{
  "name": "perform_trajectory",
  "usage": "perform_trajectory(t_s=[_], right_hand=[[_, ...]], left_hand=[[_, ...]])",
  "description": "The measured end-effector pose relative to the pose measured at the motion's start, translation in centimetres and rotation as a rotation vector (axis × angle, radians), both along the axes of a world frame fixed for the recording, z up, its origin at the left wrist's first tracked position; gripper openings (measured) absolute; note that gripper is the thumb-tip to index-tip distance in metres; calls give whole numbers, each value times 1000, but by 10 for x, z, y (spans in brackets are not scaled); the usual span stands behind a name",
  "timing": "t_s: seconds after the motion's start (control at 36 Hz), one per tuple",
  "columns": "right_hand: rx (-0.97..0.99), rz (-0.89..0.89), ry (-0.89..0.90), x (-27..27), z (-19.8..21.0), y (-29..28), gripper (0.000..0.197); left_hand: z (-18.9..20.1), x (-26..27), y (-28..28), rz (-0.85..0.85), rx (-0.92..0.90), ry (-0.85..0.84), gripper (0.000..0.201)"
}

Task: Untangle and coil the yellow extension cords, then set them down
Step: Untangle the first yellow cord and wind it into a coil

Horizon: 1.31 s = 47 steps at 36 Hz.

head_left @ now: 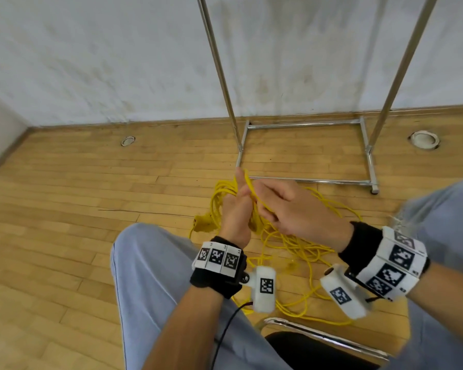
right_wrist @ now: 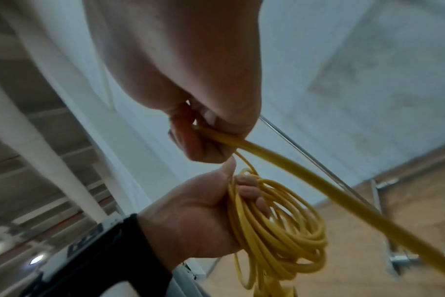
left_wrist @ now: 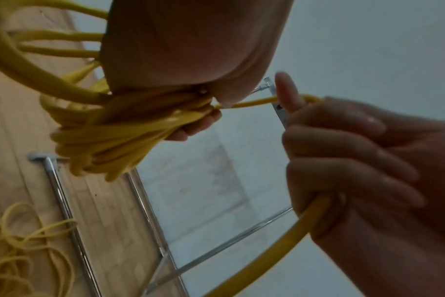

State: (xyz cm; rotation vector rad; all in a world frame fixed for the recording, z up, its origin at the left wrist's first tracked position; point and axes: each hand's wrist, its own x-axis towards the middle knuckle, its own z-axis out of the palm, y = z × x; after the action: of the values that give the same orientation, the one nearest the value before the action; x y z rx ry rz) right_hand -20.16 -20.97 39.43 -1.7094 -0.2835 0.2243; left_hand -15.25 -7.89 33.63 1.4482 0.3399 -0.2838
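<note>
Head view showed, nearest the camera, the chrome edge of a chair (head_left: pixel 324 336) between the person's knees in pale trousers (head_left: pixel 155 276), and both forearms reaching forward with black wristbands carrying white printed markers. Beyond the wrists, the left hand (head_left: pixel 234 212) stood upright with its fingers curled round a coil (head_left: pixel 219 198) of yellow extension cord, several loops bunched in the palm and hanging below the hand; the left wrist view showed those loops pressed together under the thumb (left_wrist: pixel 226 94), and the right wrist view showed fingertips (right_wrist: pixel 249 188) wrapped over them. Just to its right, touching or nearly touching it, the right hand (head_left: pixel 292 209) was closed on a single strand (head_left: pixel 254 193) of the same cord, pinched between thumb and curled fingers; that strand ran from the coil through the fist and on downward. Below and beyond the hands, the loose remainder of the cord (head_left: pixel 300 252) lay tangled on the wooden floor (head_left: pixel 64 209), with a yellow plug block (head_left: pixel 203 222) lying to the left of the coil. Farther off stood a chrome garment rack (head_left: pixel 305 153), its base frame on the floor and its uprights rising out of view. Two tape rolls lay near the stained white wall (head_left: pixel 91 62), one (head_left: pixel 128 141) on the left and one (head_left: pixel 425 140) on the right.
</note>
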Motion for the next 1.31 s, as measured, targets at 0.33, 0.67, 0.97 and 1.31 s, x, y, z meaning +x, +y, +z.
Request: perform_trajectory(t_s=[0.33, 0.67, 0.97, 1.31], right_hand=[[-372, 142, -146, -8, -15, -1, 40], [70, -221, 7, -1, -14, -18, 39], [-89, -246, -237, 19, 1, -31, 43], [-150, -58, -303, -14, -10, -9, 35]], left_hand=[[29, 5, 16, -111, -627, 150, 41], [14, 3, 5, -295, -262, 208, 70], [-1, -13, -20, -468, -262, 291, 111], [-4, 5, 0, -71, -517, 300, 111]])
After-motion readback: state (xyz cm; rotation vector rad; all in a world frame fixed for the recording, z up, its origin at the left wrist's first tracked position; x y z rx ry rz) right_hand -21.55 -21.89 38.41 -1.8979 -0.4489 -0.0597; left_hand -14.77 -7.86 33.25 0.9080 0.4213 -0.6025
